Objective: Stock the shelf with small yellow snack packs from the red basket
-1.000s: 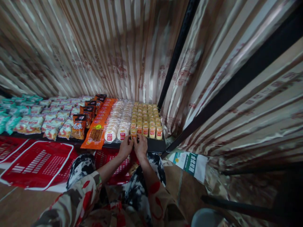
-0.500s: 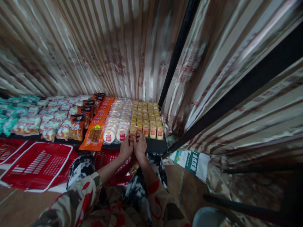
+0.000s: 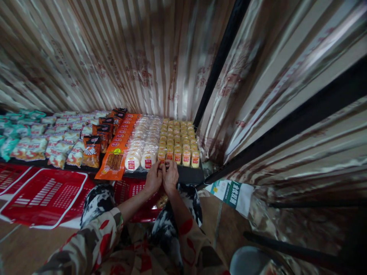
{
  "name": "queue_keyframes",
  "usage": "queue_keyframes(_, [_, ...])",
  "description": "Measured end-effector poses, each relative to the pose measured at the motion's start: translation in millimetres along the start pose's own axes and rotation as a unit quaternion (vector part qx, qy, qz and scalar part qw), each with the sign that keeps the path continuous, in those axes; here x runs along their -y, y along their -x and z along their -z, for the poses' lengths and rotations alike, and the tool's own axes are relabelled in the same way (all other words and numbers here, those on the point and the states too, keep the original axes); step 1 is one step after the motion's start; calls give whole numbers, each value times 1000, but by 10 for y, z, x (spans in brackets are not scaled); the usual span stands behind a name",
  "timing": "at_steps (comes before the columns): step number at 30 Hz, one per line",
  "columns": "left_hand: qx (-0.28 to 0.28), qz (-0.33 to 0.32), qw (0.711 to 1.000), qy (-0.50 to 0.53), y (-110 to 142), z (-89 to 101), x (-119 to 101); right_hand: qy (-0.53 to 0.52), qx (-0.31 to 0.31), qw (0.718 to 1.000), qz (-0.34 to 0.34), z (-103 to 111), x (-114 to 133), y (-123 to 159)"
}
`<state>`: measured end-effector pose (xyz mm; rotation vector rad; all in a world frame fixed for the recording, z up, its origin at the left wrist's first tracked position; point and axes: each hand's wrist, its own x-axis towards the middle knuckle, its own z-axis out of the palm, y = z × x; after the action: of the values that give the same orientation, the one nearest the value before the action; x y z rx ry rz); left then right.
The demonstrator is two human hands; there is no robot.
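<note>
At the front edge of a black shelf [image 3: 190, 174], my left hand [image 3: 154, 178] and my right hand [image 3: 170, 176] meet with curled fingers. Both are closed at the lower end of a small yellow snack pack [image 3: 161, 154], the leftmost in its front row. My fingers partly cover that pack. Rows of similar yellow packs [image 3: 186, 156] with red and orange labels stand to its right and behind. Left of my hands are clear-wrapped round white crackers [image 3: 133, 160] with red labels. Beside these lies a long orange snack packet [image 3: 116, 156].
Brown-orange bags [image 3: 91, 151], white snack bags [image 3: 60, 152] and teal bags [image 3: 11, 145] fill the shelf's left. Red baskets [image 3: 46, 194] stand below. A black post [image 3: 213, 72] and pleated curtain [image 3: 160, 57] rise behind; a grey basin [image 3: 249, 261] sits lower right.
The view has shifted slightly. My hands stay at the same yellow pack, with the right fingers curled a little lower over its base. The arranged snacks look otherwise unchanged.
</note>
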<state>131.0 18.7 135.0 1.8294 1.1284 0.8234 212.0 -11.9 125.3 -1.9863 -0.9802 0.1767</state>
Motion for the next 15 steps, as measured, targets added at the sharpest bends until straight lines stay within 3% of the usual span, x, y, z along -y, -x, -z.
queue_keyframes(7, [16, -21, 999, -32, -6, -6, 22, 28, 26, 999, -15, -20, 6, -20])
queue_keyframes(15, [26, -11, 999, -40, 62, -88, 99, 41, 13, 999, -17, -34, 25, -13])
